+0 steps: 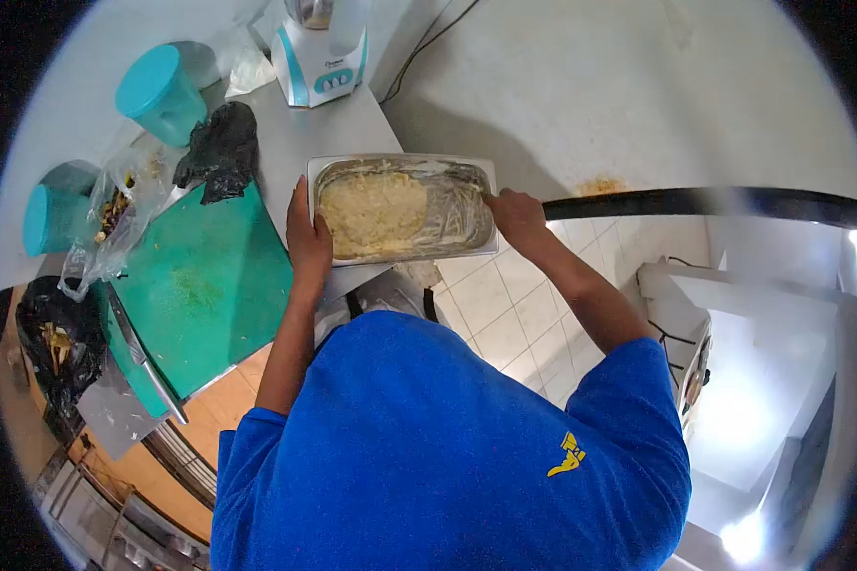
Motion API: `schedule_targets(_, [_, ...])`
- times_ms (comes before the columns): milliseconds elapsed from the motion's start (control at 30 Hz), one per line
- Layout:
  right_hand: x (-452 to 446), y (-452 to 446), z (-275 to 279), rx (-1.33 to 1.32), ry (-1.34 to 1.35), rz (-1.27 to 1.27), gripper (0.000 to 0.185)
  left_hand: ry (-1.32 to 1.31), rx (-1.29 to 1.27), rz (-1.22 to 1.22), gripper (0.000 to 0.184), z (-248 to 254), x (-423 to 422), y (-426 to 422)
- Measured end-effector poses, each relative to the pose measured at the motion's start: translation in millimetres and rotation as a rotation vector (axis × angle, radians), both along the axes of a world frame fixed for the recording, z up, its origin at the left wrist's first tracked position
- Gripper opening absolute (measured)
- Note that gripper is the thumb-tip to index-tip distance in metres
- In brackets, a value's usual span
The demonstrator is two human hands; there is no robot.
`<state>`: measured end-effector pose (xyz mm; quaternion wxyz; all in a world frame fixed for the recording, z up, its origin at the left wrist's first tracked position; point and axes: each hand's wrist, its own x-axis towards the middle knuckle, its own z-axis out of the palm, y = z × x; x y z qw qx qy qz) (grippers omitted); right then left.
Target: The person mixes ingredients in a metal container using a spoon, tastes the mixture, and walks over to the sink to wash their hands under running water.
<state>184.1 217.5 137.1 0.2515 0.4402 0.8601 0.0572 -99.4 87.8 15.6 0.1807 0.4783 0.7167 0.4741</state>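
Step, judged: you steady the metal pan of pale mixture, left hand and right hand gripping opposite ends; next move calls for keeping it level.

Shiny metal pan, smooth matt plastic cutting board.

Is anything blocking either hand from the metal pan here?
Nothing visible is: the left hand grips the left side of the metal pan, and the right hand is at its right rim.
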Motion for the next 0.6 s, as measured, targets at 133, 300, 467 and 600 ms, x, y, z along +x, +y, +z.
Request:
schedule_targets(133, [12.7,-2.1,-1.7,-0.032,-0.028,0.028,0.02,0.032,-0.03,0.004,0.055,10.8,0.7,-1.6])
schedule_targets(300, [25.7,-10.0,-0.2,-0.08,0.008,0.188,0.022,0.063,0.008,-0.023,0.057,7.8,1.5,0.6])
schedule_targets(467, [20.5,-11.3,1.5,-0.221,0.059,0.139,0.015,0.055,-0.015,-0.023,0.058,11.4,1.7,1.4])
schedule_targets(600, [18.3,4.6,-17.0,-0.436,-0.199,0.084,0.033,0.047,-0.017,-0.019,0.057,12.9,3.6,1.9])
